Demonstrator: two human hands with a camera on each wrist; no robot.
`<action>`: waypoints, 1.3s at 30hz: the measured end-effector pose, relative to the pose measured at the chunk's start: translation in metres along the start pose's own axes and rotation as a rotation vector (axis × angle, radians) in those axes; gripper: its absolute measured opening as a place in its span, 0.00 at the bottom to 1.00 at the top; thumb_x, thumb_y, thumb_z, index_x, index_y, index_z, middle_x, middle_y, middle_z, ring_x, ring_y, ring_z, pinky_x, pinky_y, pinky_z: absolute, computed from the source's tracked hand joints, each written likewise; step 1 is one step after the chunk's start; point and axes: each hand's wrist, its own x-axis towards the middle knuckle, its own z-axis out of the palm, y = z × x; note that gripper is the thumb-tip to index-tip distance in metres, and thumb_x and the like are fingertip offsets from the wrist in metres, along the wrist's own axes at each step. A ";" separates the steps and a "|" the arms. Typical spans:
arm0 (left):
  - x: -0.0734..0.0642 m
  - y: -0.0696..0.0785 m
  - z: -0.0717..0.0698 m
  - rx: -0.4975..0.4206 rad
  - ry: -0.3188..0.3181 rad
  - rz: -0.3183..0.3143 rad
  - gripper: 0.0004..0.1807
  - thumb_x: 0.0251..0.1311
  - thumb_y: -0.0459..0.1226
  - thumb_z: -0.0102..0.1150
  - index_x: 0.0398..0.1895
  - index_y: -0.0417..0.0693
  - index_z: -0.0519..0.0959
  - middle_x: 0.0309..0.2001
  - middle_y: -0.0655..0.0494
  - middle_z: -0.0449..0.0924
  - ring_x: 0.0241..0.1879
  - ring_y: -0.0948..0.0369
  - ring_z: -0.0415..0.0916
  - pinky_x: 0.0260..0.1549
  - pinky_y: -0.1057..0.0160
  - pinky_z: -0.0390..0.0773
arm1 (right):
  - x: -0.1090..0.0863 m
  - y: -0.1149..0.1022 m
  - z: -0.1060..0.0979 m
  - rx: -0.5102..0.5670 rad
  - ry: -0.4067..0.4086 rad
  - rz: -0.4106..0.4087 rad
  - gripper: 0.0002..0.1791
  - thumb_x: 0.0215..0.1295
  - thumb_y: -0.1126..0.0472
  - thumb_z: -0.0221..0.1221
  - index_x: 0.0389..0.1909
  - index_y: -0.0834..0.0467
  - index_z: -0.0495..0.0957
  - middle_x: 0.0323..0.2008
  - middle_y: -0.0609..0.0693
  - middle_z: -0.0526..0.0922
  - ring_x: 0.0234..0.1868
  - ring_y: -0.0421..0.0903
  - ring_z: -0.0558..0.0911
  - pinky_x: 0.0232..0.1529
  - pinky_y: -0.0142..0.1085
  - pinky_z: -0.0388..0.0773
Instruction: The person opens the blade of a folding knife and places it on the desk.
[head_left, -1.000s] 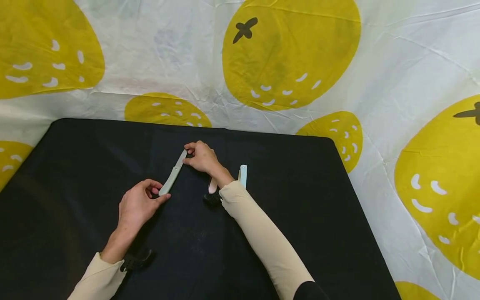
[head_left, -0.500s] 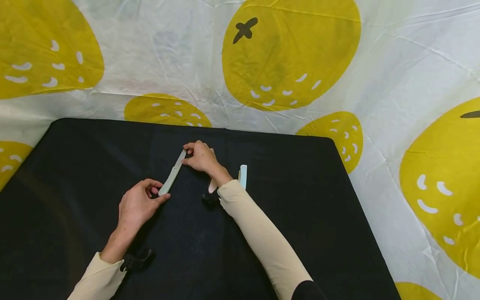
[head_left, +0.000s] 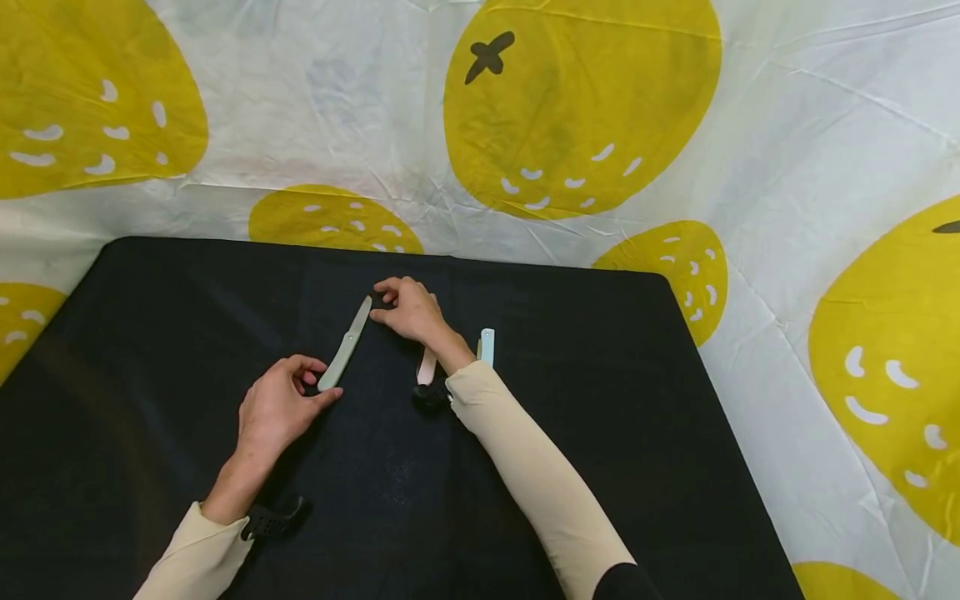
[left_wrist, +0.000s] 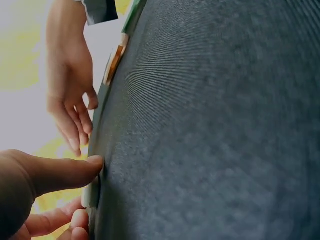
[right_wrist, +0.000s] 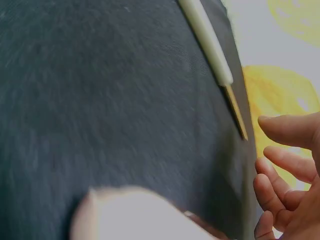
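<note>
A folding knife with a pale green handle point(head_left: 339, 364) lies on the black cloth, its blade point(head_left: 361, 316) swung out in line with the handle. My left hand point(head_left: 272, 412) holds the handle's near end between thumb and fingers; in the left wrist view the thumb point(left_wrist: 75, 172) rests at that end. Just off the blade tip is my right hand point(head_left: 414, 310), fingers loosely bent and holding nothing. The right wrist view shows a gap between the blade point(right_wrist: 236, 112) and the right hand point(right_wrist: 295, 170). Beneath the right wrist lies a pink-handled knife point(head_left: 427, 367), partly hidden.
A light blue folded knife point(head_left: 487, 345) lies right of the right wrist, its lower end hidden by the sleeve. Black cloth point(head_left: 600, 433) covers the table. Behind it hangs a white curtain point(head_left: 337, 92) with big yellow fruit prints.
My right hand has let go of the blade's tip and shifted slightly right, away from it. The left hand keeps its hold on the green handle; the knife stays almost in place.
</note>
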 end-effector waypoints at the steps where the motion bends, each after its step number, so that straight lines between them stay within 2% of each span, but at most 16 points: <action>1: 0.000 0.001 0.000 0.001 0.008 0.014 0.23 0.53 0.43 0.79 0.49 0.45 0.84 0.37 0.48 0.80 0.32 0.55 0.74 0.28 0.61 0.64 | -0.001 0.001 -0.004 0.013 0.007 -0.001 0.24 0.70 0.53 0.67 0.65 0.50 0.80 0.51 0.48 0.81 0.50 0.46 0.78 0.59 0.43 0.69; 8: 0.002 0.017 0.009 -0.069 0.145 0.181 0.17 0.52 0.37 0.80 0.45 0.45 0.86 0.36 0.48 0.81 0.35 0.52 0.77 0.33 0.57 0.69 | -0.014 0.016 -0.024 0.176 0.069 -0.025 0.19 0.72 0.58 0.65 0.61 0.59 0.81 0.53 0.56 0.81 0.53 0.51 0.81 0.57 0.40 0.78; 12: 0.002 0.026 0.017 -0.107 0.160 0.263 0.16 0.53 0.34 0.79 0.44 0.44 0.86 0.36 0.47 0.81 0.36 0.51 0.77 0.36 0.54 0.73 | -0.023 0.024 -0.027 0.200 0.101 -0.008 0.18 0.72 0.59 0.65 0.60 0.59 0.81 0.54 0.56 0.81 0.53 0.52 0.82 0.58 0.42 0.79; 16: 0.002 0.033 0.024 -0.120 0.113 0.301 0.15 0.55 0.34 0.77 0.45 0.43 0.85 0.38 0.47 0.82 0.40 0.51 0.79 0.41 0.51 0.77 | -0.030 0.030 -0.030 0.184 0.124 0.010 0.18 0.72 0.59 0.65 0.59 0.60 0.81 0.54 0.56 0.81 0.52 0.52 0.83 0.58 0.42 0.80; 22: 0.002 0.041 0.031 -0.136 0.029 0.294 0.15 0.58 0.35 0.75 0.47 0.44 0.84 0.40 0.47 0.83 0.41 0.52 0.81 0.42 0.51 0.78 | -0.040 0.034 -0.036 0.177 0.132 0.027 0.17 0.72 0.61 0.64 0.59 0.61 0.81 0.53 0.57 0.81 0.51 0.53 0.84 0.55 0.43 0.82; 29: 0.003 0.049 0.037 -0.132 -0.014 0.313 0.15 0.58 0.35 0.75 0.48 0.45 0.84 0.40 0.48 0.83 0.40 0.53 0.81 0.40 0.54 0.77 | -0.047 0.037 -0.039 0.136 0.101 0.052 0.16 0.71 0.61 0.66 0.57 0.61 0.82 0.53 0.57 0.80 0.50 0.52 0.84 0.52 0.40 0.82; 34: 0.005 0.056 0.044 -0.110 -0.086 0.281 0.18 0.59 0.37 0.75 0.50 0.43 0.83 0.41 0.48 0.82 0.42 0.53 0.80 0.43 0.52 0.80 | -0.050 0.038 -0.040 0.085 0.070 0.067 0.17 0.70 0.60 0.66 0.57 0.60 0.83 0.51 0.57 0.80 0.49 0.52 0.84 0.51 0.40 0.82; 39: 0.007 0.061 0.049 -0.043 -0.155 0.252 0.22 0.59 0.41 0.76 0.53 0.41 0.81 0.44 0.48 0.82 0.43 0.53 0.80 0.45 0.50 0.82 | -0.054 0.036 -0.040 0.012 0.012 0.077 0.18 0.69 0.60 0.67 0.58 0.60 0.83 0.49 0.57 0.81 0.47 0.51 0.81 0.50 0.39 0.79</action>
